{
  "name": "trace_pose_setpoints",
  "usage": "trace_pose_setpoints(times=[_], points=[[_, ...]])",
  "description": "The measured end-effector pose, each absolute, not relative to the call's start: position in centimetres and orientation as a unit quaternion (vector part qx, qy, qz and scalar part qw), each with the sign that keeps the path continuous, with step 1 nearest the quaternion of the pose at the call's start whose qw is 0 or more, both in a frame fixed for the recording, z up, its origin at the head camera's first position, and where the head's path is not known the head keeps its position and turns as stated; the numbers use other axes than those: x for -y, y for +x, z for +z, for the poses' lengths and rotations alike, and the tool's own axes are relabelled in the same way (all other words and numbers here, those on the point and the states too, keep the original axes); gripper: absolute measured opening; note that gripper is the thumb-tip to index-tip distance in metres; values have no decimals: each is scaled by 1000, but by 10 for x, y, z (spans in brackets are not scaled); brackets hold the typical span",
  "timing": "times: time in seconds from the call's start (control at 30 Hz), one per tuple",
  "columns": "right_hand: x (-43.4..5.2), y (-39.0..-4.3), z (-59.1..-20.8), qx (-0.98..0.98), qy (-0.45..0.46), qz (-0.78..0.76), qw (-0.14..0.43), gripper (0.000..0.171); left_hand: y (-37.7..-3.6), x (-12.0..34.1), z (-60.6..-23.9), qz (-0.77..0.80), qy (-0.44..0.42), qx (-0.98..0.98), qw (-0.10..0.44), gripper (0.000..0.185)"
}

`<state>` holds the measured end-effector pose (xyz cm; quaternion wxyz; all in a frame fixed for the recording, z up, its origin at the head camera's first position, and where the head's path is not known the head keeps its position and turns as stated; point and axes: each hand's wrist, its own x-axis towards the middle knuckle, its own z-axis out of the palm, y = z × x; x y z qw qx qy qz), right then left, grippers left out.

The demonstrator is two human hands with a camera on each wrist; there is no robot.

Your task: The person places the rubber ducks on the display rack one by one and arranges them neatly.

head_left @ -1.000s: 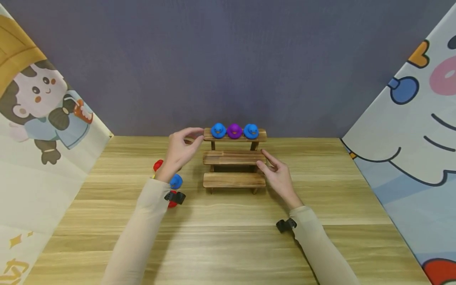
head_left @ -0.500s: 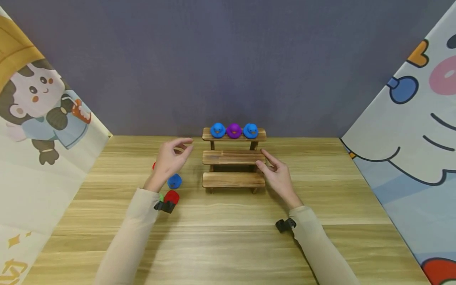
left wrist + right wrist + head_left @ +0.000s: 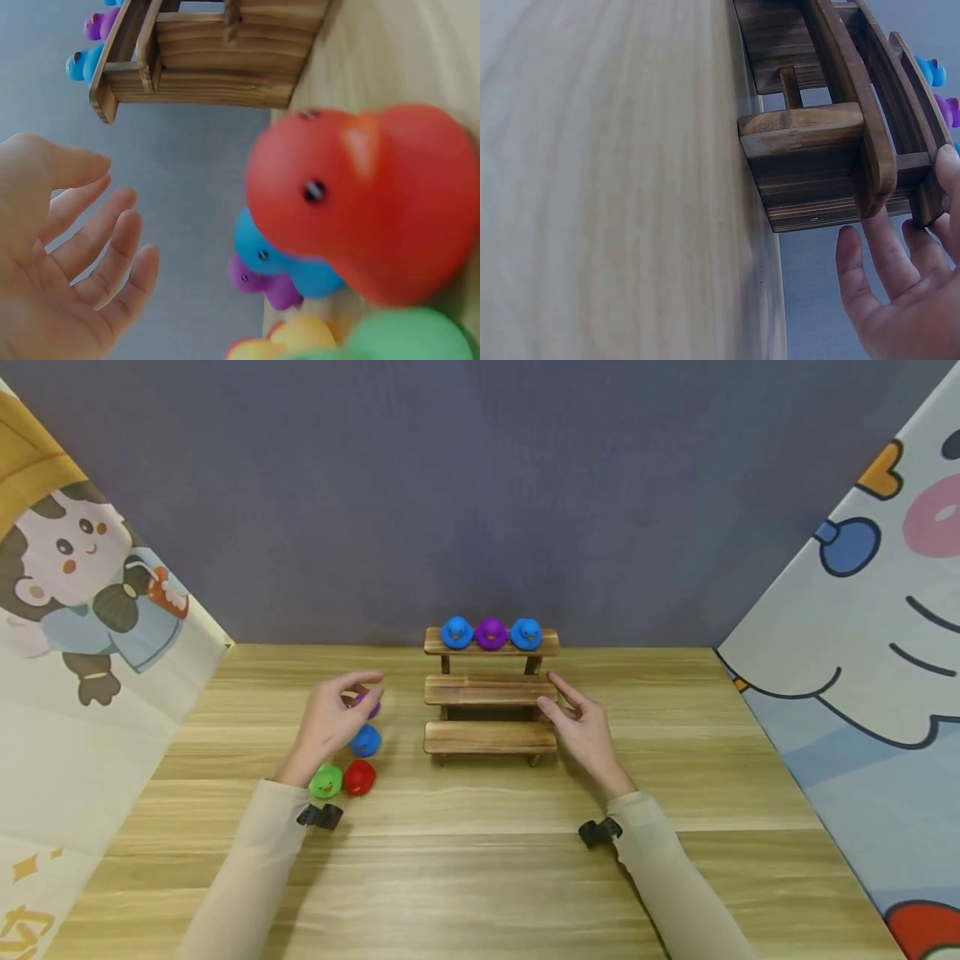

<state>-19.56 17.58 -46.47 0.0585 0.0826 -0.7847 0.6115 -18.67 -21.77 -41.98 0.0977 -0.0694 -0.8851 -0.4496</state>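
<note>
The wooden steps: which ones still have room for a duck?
The middle step and bottom step are both bare. The top step is crowded with three ducks in a row. The table in front of the steps is bare too; the loose ducks bunch by the left hand.

Beige long sleeves (image 3: 247, 860), black wrist clips (image 3: 320, 816)

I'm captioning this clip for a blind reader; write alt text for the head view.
Two hands hover over a wooden table beside a three-step wooden stand: the left hand open above loose toy ducks, the right hand open at the stand's right end. Two blue ducks and a purple duck sit on the top step.
</note>
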Motion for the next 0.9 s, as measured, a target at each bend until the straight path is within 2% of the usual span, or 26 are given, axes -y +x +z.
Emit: trace_pose_setpoints(times=[0.67,0.9], points=[[-176,-194,-466,789,85,606,59,56,-137,267,-448,-364,-87,922,101,25],[-176,-194,-466,789,81,606,61,57,-118,280,-453,-327,-95,938,63,27]])
